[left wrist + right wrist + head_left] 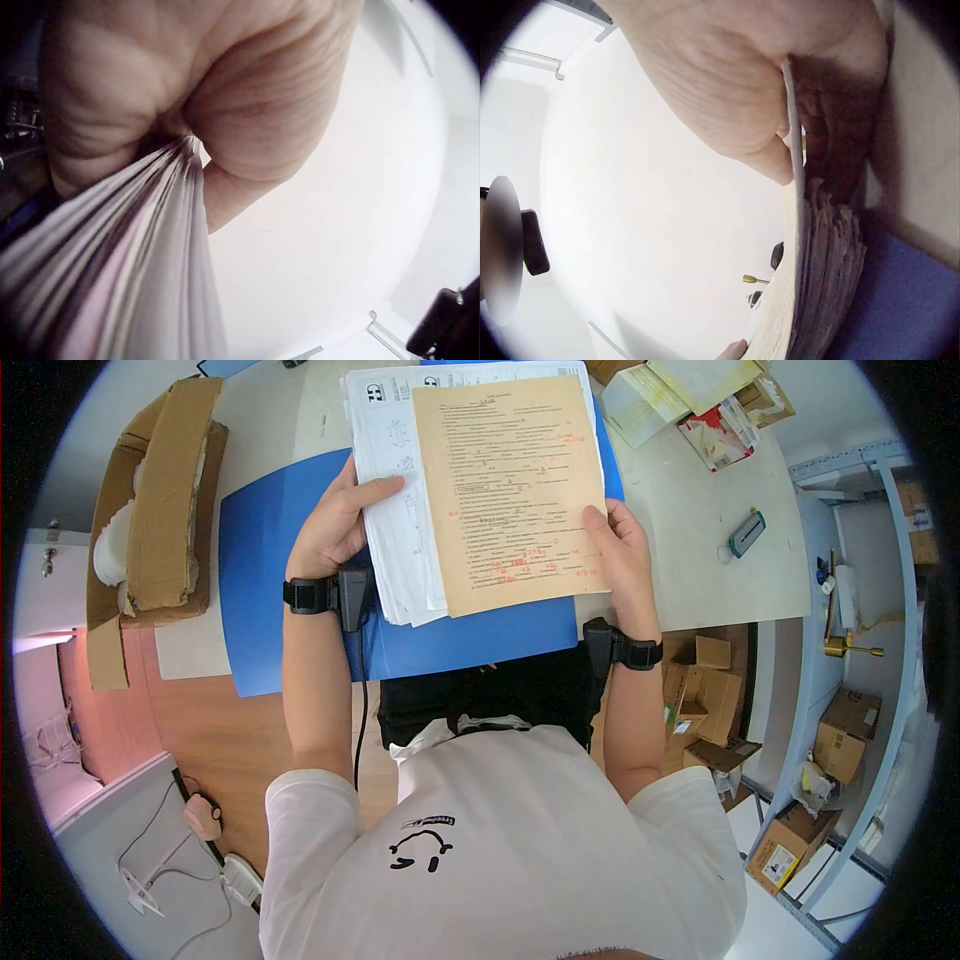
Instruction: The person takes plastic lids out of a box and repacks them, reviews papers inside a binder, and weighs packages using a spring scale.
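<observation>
A thick stack of white printed sheets (395,550) is held above a blue folder (260,560). My left hand (335,525) grips its left edge, thumb on top, fingers beneath; the left wrist view shows the fanned page edges (150,277) between thumb and fingers of the hand (202,90). A tan printed sheet (515,490) with red handwriting lies over the stack's right part. My right hand (625,555) pinches the tan sheet's right edge; in the right wrist view the hand (757,82) has its thumb on one side and fingers behind, above the stack's edges (829,277).
An open cardboard box (165,500) with white rolls stands on the table's left. Papers (700,385), a red-and-white box (718,435) and a small teal object (747,533) lie on the right. Shelves (895,610) and cardboard boxes (710,700) stand beyond the table.
</observation>
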{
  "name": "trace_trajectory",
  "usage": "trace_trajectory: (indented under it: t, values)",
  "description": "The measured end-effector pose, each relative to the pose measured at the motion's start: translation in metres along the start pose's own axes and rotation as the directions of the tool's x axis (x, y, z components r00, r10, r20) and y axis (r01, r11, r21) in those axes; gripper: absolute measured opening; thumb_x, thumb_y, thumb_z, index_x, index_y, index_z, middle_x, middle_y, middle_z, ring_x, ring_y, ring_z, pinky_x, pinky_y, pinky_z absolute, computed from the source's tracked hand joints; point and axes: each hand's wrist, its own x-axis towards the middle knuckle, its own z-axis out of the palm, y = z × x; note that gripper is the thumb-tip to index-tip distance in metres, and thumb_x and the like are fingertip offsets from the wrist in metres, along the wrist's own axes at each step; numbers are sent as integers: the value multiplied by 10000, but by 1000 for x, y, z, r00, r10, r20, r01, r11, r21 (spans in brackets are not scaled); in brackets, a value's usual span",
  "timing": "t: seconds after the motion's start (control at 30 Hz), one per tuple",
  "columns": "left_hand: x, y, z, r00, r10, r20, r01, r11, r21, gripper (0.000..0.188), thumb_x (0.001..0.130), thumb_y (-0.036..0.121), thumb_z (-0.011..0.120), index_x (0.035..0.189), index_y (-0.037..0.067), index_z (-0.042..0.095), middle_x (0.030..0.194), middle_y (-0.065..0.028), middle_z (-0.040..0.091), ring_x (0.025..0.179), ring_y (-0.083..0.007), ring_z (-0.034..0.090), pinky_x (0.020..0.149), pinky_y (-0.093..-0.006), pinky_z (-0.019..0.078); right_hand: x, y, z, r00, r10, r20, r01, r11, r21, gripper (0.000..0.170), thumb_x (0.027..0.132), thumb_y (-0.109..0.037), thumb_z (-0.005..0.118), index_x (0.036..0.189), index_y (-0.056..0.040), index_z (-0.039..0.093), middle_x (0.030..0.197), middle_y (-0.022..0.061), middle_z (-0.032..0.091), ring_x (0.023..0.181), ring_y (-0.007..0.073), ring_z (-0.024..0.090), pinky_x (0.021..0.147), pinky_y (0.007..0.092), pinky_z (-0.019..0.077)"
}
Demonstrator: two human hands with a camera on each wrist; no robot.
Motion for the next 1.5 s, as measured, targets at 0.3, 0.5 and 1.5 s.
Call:
trace_trajectory:
  t: [0.3,0.5,1.5]
  values:
    - [-2,2,3,1000,-1,-14,2,1000,19,714,912,8,644,1503,-56,248,1393,-247,533,1176,-294,648,896,-378,610,2,4,-2,1000,-4,13,4,1000,25,224,1025,-186,598,1123,13,634,965,40,687,819,70,621,724,232,508]
    - [1,3,-1,1000,14,15,-15,999,39,734,898,27,681,1489,-56,253,1375,-268,540,1165,-307,658,859,-385,629,1,-1,-2,1000,12,4,-13,995,102,254,1021,-194,604,1145,28,626,983,48,693,847,77,629,754,237,511]
    - [-100,9,-39,966,-4,-259,-6,999,-36,613,929,-33,619,1466,-43,325,1393,-228,541,1228,-299,610,1000,-418,552,36,0,-12,995,-48,87,57,993,-107,314,995,-242,628,1093,56,639,946,85,709,785,101,644,709,258,516]
